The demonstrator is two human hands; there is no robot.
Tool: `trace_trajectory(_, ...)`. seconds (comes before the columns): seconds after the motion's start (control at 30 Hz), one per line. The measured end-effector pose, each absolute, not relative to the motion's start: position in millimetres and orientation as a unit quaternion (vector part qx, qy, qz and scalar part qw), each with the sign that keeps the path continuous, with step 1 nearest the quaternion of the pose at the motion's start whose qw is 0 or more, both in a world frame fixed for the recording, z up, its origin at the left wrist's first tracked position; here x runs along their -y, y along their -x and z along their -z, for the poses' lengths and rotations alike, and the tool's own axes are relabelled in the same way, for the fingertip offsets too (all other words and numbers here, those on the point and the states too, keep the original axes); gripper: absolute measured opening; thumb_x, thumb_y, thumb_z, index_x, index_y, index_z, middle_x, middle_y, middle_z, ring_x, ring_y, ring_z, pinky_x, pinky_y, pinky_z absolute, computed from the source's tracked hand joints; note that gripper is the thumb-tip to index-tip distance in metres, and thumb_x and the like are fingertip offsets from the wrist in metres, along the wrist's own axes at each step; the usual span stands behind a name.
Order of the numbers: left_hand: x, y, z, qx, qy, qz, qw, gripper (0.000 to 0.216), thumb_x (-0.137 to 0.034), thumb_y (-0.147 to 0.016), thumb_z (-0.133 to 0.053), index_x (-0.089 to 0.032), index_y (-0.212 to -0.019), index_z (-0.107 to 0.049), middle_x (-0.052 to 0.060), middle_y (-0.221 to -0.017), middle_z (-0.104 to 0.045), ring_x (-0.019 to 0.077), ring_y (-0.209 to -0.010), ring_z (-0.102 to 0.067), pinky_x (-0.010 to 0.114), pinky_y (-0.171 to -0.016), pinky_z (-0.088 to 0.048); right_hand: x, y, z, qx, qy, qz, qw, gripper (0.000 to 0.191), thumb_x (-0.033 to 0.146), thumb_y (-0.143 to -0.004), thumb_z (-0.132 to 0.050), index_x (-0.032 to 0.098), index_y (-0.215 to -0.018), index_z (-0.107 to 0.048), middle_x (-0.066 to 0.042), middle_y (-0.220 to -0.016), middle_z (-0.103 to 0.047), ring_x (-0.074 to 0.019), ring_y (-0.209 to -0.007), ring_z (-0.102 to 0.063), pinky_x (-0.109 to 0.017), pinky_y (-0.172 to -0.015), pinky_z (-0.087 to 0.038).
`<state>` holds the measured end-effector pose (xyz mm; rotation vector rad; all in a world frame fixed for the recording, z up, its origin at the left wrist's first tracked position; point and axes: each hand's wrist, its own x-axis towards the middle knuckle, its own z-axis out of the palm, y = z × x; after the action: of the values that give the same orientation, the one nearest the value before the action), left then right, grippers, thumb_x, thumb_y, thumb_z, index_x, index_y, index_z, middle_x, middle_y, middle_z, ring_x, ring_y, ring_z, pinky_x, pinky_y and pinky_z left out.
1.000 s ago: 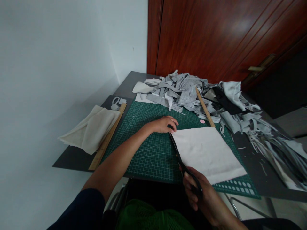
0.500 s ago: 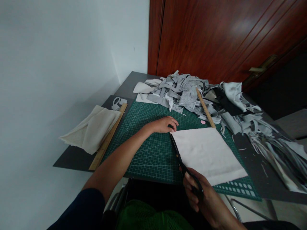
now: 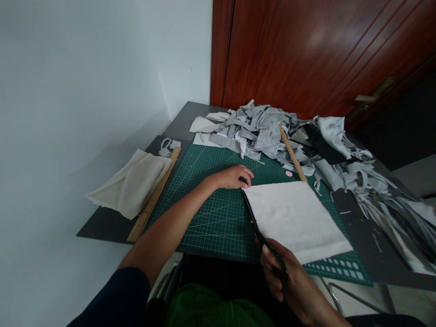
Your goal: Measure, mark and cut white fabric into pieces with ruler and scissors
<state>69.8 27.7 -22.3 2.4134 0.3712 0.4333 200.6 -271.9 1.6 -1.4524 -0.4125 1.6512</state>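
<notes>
**Gripping Scissors (image 3: 262, 240) at the White Cloth (image 3: 296, 218)**

I am working over the green cutting mat (image 3: 211, 218), which is covering the middle of the bench (image 3: 105, 227). The white cloth is lying flat on the right part of the mat. My right hand (image 3: 279, 272) is reaching over the mat's near edge, its fingers clamping around the scissors' black handles; the blades are pointing across the mat, running along the cloth's left edge. My left hand (image 3: 235, 176) is resting on the mat at the cloth's far left corner, fingers curling; I cannot tell whether they are pinching anything.

Left of the mat, folded cream fabric (image 3: 132, 181) is overlapping a wooden ruler (image 3: 153, 197) that is running along the mat's left side. Grey scraps (image 3: 259, 122) are heaping over the mat's far edge, with a second ruler (image 3: 292, 152) slanting from them onto the mat, beside a pink disc (image 3: 289, 173).
</notes>
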Motion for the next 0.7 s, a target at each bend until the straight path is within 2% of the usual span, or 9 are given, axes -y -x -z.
trace_trajectory(0.37, -28.8, -71.0, 24.1, -0.140, -0.922, -0.170, 0.318, 0.013, -0.010, -0.083, -0.076, -0.022, -0.087, -0.080, 0.006, -0.126, -0.071, 0.0208, -0.123, -0.061, 0.040, -0.111, -0.042, 270.1, -200.3, -6.1, 0.172, 0.584, -0.665, 0.433, 0.080, 0.063, -0.062, -0.092, 0.020, -0.120, -0.059, 0.010, -0.067, -0.051, -0.0037, -0.044, -0.036, -0.016, -0.034, -0.031)
trace_trajectory(0.7, -26.8, -70.7, 21.2, -0.147, -0.924, -0.161, 0.315, 0.012, -0.011, -0.085, -0.073, -0.021, -0.088, -0.079, 0.006, -0.126, -0.070, 0.0202, -0.124, -0.060, 0.039, -0.112, -0.042, 270.4, -203.8, -2.9, 0.188, 0.579, -0.670, 0.425, 0.072, 0.060, -0.067, -0.090, 0.022, -0.120, -0.058, 0.009, -0.068, -0.050, -0.0044, -0.045, -0.036, -0.016, -0.035, -0.032)
